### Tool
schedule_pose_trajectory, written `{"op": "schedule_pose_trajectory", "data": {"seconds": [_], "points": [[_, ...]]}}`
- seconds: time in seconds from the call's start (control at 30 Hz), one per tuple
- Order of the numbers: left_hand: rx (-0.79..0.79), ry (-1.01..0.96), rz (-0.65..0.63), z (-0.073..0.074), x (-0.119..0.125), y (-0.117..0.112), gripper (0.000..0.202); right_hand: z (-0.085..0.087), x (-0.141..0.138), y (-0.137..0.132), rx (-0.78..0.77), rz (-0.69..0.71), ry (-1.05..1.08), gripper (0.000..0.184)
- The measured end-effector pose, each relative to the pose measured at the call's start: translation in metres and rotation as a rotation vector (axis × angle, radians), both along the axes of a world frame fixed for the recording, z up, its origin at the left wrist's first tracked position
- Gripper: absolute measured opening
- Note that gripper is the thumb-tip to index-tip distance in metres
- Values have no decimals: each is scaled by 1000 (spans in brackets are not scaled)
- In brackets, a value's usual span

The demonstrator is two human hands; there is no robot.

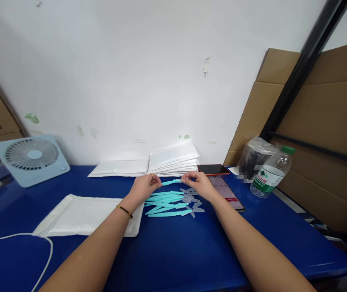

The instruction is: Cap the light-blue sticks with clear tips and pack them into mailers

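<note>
Between my two hands a teal eyebrow razor (171,182) is held level, just above the table. My left hand (145,187) pinches its left end between thumb and fingers. At its right end, my right hand (200,184) has thumb and fingertips closed on the tip; whether a clear cap is also in that pinch, I cannot tell. Right below lies a loose pile of teal eyebrow razors (169,198), mostly pointing left to right. Several small translucent blade caps (196,205) are scattered at the right side of the pile.
A white padded envelope (78,215) lies left of the pile, partly under my left forearm. More envelopes (173,160) are stacked by the wall. Two phones (226,192) (214,169), a water bottle (269,174) and a bagged dark object (254,158) stand right; a blue fan (33,158) stands left.
</note>
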State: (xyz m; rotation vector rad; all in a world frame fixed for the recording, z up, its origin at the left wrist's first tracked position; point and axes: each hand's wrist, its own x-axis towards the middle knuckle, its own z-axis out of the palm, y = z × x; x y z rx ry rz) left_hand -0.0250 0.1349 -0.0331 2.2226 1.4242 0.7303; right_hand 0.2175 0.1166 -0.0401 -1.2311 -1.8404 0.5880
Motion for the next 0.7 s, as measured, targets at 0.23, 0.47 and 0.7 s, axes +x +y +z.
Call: {"op": "schedule_pose_trajectory", "data": {"seconds": [0.23, 0.47, 0.7], "points": [[-8, 83, 17, 0, 1, 0, 24, -6, -5, 3, 4, -12, -78, 25], [-1, 248, 117, -5, -10, 9, 21, -1, 30, 3, 22, -24, -344, 14], [-35, 286, -81, -2, -3, 2, 19, -4, 39, 1, -82, 54, -468, 15]]}}
